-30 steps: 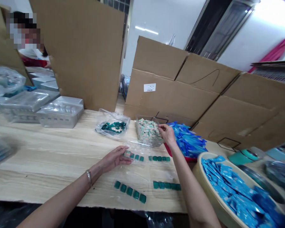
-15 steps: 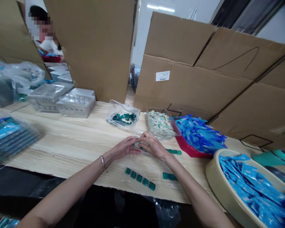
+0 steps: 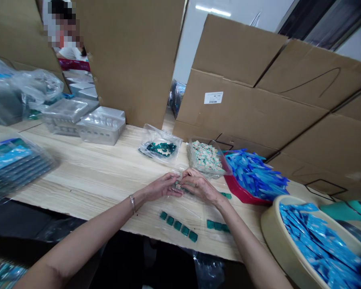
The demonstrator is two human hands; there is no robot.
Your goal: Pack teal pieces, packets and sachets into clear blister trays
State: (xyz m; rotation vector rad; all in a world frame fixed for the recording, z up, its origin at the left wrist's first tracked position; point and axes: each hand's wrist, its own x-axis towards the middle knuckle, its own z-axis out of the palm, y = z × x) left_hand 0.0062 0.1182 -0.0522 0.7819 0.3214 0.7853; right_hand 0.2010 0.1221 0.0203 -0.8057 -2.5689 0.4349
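Observation:
My left hand [image 3: 161, 186] and my right hand [image 3: 198, 186] meet over a clear plastic blister tray [image 3: 189, 204] on the wooden table [image 3: 87, 176]. Both hands have their fingers pinched together over a small pale piece [image 3: 178, 185] at the tray's far left pocket. Rows of green square pieces [image 3: 178, 226] sit in the tray's near pockets, and more green squares [image 3: 217, 225] lie to their right. A clear tub of pale small pieces [image 3: 206, 156] stands just beyond my right hand.
A bag of green pieces [image 3: 161, 148] lies beyond my left hand. A red tray of blue packets [image 3: 254, 172] and a beige bowl of blue packets [image 3: 307, 241] sit right. Stacked clear trays [image 3: 100, 124] stand far left, cardboard boxes [image 3: 258, 96] behind. Another person is at far left.
My right hand came back from the tub of pale pieces to meet my left hand at the tray. The view dropped and shifted.

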